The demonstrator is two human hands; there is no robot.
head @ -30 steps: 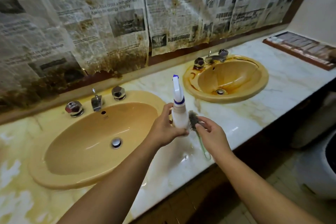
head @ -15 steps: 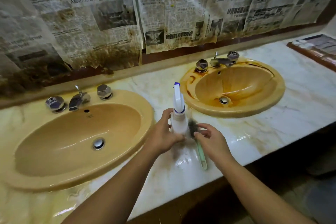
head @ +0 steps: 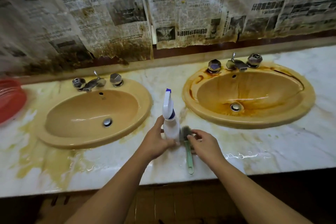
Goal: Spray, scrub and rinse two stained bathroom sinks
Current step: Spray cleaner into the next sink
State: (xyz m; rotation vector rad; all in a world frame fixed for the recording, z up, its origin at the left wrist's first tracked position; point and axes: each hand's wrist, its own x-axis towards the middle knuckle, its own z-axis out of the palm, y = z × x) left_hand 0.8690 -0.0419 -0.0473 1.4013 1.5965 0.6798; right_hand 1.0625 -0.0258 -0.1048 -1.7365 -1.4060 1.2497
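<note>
Left hand (head: pixel 156 142) fingers wrap spray bottle (head: pixel 171 123), right hand (head: pixel 205 146) pinches brush (head: pixel 189 160). Lift bottle upright, aim nozzle into stained right sink (head: pixel 254 123) first.

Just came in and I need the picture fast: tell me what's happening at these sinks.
A person stands at a marble counter with two sinks. The left hand grips a spray bottle standing upright between them. The right hand holds a brush near its head, with the handle lying on the counter. The right sink is streaked with rusty brown stains; the left sink looks much cleaner. Neither tool is at a sink yet.
</note>
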